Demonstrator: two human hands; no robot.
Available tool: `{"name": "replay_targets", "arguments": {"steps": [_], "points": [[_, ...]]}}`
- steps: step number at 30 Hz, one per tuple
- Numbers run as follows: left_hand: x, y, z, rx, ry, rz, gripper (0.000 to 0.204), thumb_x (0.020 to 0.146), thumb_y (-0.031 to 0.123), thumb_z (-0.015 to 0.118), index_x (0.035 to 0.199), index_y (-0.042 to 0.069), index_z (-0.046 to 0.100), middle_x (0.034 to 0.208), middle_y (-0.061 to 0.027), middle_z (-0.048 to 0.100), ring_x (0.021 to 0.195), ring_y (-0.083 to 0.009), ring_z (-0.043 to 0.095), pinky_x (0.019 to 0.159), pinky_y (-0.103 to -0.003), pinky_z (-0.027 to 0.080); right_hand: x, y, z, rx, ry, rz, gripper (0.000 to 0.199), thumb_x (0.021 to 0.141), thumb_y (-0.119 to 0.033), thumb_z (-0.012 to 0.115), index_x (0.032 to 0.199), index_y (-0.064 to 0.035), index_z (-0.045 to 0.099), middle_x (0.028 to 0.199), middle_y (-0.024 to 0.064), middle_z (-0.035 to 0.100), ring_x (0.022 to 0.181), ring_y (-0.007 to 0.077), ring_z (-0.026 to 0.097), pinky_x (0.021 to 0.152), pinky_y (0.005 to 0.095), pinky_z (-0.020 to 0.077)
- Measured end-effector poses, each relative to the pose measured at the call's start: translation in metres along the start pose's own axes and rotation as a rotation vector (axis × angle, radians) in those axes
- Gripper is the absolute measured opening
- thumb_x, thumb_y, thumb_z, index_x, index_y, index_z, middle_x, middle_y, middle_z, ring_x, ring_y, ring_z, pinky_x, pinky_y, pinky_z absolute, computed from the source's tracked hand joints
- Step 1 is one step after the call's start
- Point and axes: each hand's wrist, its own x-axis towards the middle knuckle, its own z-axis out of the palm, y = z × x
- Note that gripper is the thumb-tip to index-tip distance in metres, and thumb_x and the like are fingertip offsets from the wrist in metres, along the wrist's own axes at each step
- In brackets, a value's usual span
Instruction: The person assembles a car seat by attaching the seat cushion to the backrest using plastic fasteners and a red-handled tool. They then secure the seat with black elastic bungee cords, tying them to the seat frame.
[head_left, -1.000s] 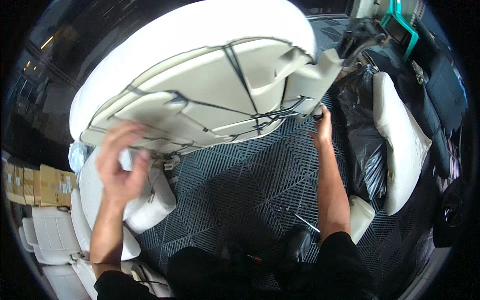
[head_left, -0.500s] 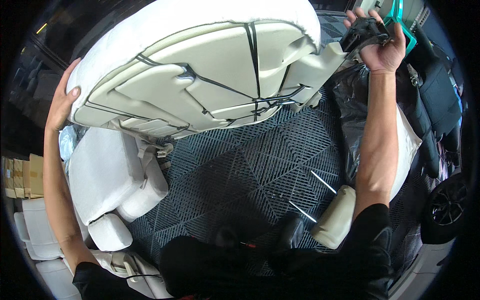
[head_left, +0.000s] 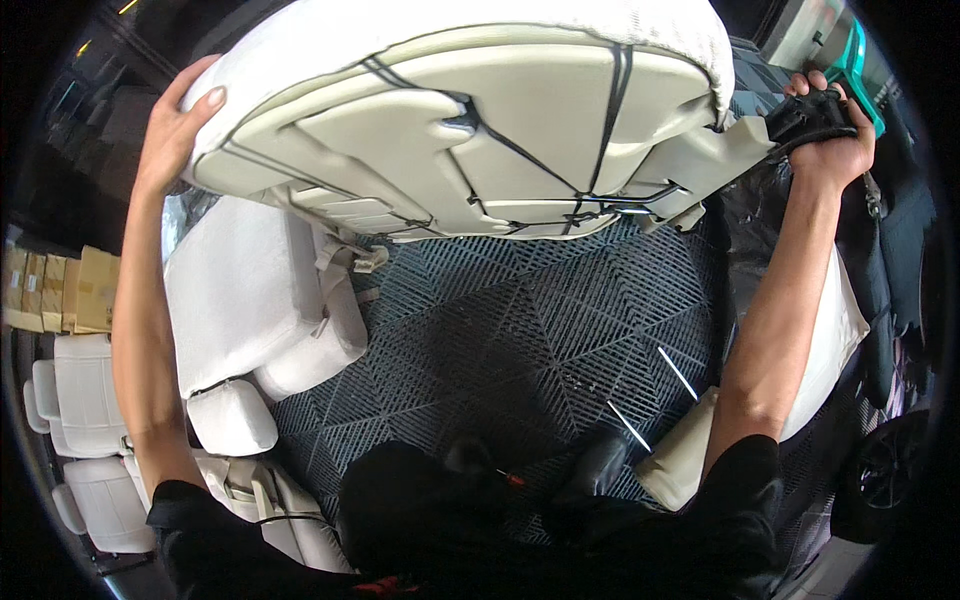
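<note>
Both hands carry a large white car seat cushion (head_left: pixel 480 130) overhead, its moulded underside with dark wires and straps facing down toward the camera; the left hand (head_left: pixel 175 125) is spread flat and wide against the rounded left edge, fingers wrapped up over the rim, while the right hand (head_left: pixel 830 130) is closed around a dark bracket (head_left: pixel 805 112) at the cushion's right corner. The cushion hangs high above a dark gridded floor mat (head_left: pixel 520 340), tilted slightly, with nothing under its middle — so the load rests on two grips at its far ends; the left hold looks the weaker to my eye, an open palm on smooth upholstery that could slide if the cushion tips further left. A slip there would likely drop that end onto the white seat back (head_left: pixel 250 300) and the headrest (head_left: pixel 232 418) just below; the bracket at the right may also twist in the fist and pinch. Two thin metal rods (head_left: pixel 678 372) lie loose on the mat near the person's feet, a tripping risk with the view upward blocked; another pale cushion (head_left: pixel 835 330) crowds the right side, beside black plastic sheeting.
</note>
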Motion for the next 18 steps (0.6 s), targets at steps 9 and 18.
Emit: {"name": "replay_targets", "arguments": {"steps": [9,18], "points": [[-0.004,-0.039,0.002,-0.661,0.034,-0.265,0.072,0.088,0.056,0.062,0.138,0.005,0.053,0.131,-0.0187,0.059,0.12,-0.0296,0.058,0.102,-0.039,0.047,-0.031,0.038,-0.034,-0.549,0.016,0.07,0.063,0.089,-0.055,0.057,0.114,0.0027,0.06,0.098,0.0168,0.065,0.093,0.0271,0.062,0.086,0.0358,0.0484],[-0.02,-0.041,0.004,-0.974,0.097,-0.395,0.049,0.092,0.035,0.065,0.124,-0.002,0.059,0.117,-0.0165,0.066,0.106,-0.0246,0.064,0.096,-0.036,0.052,-0.023,0.07,-0.027,-0.473,0.446,-0.001,0.035,0.089,-0.037,0.064,0.092,-0.0034,0.057,0.076,0.0017,0.049,0.071,0.0163,0.046,0.071,0.0306,0.04]]}}
